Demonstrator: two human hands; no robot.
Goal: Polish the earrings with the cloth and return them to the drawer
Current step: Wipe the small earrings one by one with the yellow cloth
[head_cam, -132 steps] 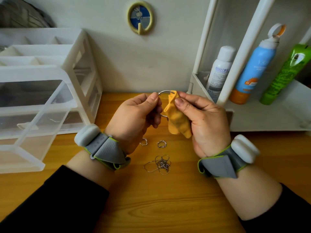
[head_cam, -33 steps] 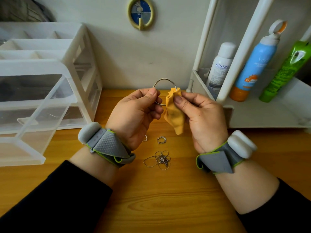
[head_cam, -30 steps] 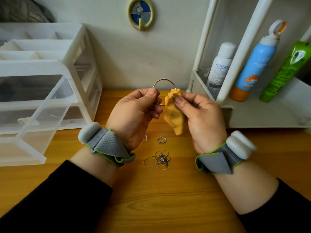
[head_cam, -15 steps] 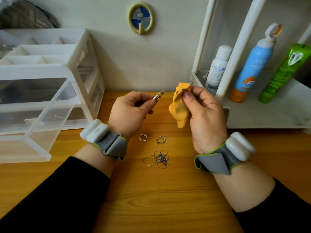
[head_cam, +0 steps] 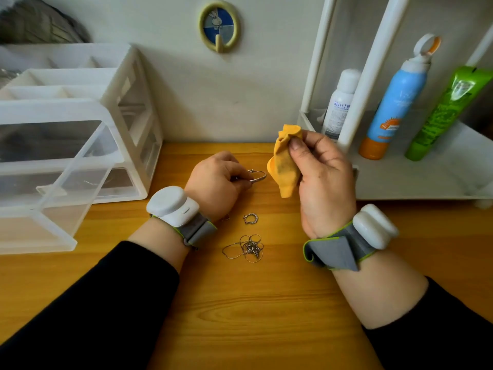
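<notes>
Two hands are working over a wooden table [head_cam: 266, 303], each wearing a grey wrist band with a white pod on it. The left hand [head_cam: 217, 180] is curling its fingers around a thin silver hoop earring [head_cam: 258, 176], pinching it near one side so that the rest of the hoop is sticking out to the right, low over the table; whether the hoop is touching the wood cannot be told. The right hand [head_cam: 324, 180] is holding up a crumpled yellow cloth [head_cam: 284, 161], with the thumb pressing it against the fingers, and a dark smudge is showing on the fabric. The cloth is hanging just beside the hoop, with a small gap between them.

A small earring [head_cam: 250, 218] is lying on the table between the two wrists, and a tangled silver chain [head_cam: 246, 248] is lying nearer the person, apart from it. Another small metal piece is peeking out from under the left wrist, too hidden to name.

A clear plastic drawer [head_cam: 66, 188] is standing open at the left, projecting from a white drawer unit [head_cam: 130, 84]. At the right, a white rack [head_cam: 426, 182] is carrying a white bottle [head_cam: 340, 102], a blue spray bottle [head_cam: 394, 102] and a green tube [head_cam: 445, 110]. A round wall hook [head_cam: 219, 25] is hanging on the wall behind.
</notes>
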